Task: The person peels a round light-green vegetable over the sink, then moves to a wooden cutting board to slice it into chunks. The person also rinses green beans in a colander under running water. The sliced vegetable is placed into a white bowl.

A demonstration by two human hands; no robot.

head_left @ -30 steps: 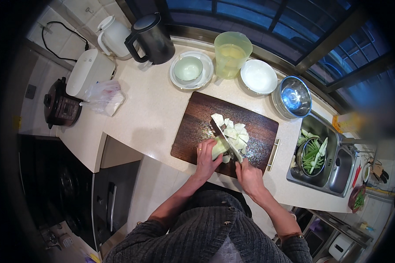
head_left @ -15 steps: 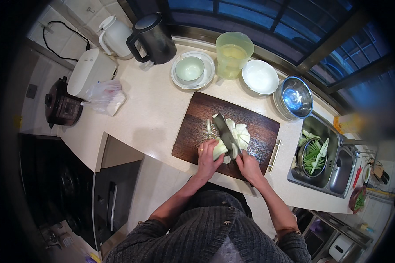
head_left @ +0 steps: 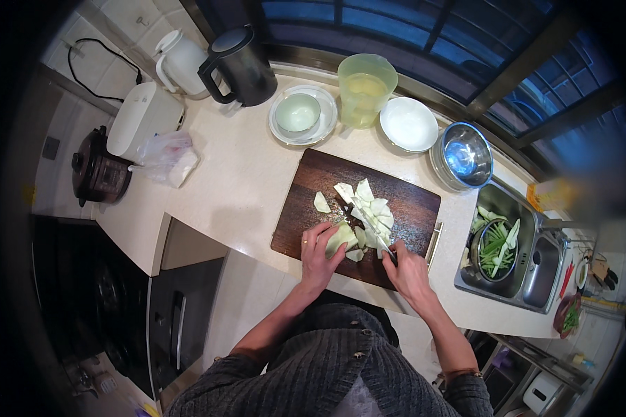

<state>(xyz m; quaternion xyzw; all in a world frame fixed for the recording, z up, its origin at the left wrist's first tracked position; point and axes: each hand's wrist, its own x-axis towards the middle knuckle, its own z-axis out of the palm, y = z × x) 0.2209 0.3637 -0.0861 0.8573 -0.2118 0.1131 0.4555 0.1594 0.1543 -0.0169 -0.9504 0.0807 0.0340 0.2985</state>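
Observation:
A dark wooden cutting board (head_left: 313, 174) lies on the counter in front of me. On its near part my left hand (head_left: 320, 257) is closed around a pale green vegetable chunk (head_left: 340, 238), fingers over the top. My right hand (head_left: 407, 271) grips a kitchen knife (head_left: 377, 231) by the handle. Its blade, seen nearly edge-on, slants up and left between the chunk and a heap of pale slices (head_left: 378, 208). One loose slice (head_left: 321, 202) rests apart, to the left of the heap. The slices right beside the blade are partly hidden by it.
Beyond the board stand a green bowl (head_left: 298, 112) on plates, a jug (head_left: 366, 90) of yellowish liquid, a white bowl (head_left: 408, 124) and steel bowls (head_left: 464, 156). To the right, cut green vegetables (head_left: 496, 249) sit in the sink (head_left: 528, 201). A black kettle (head_left: 243, 69) stands back left.
The knife has shifted right, away from the chunk, and turned from showing its flat side to nearly edge-on. More slices have spread, one to the left. My left hand moved slightly left.

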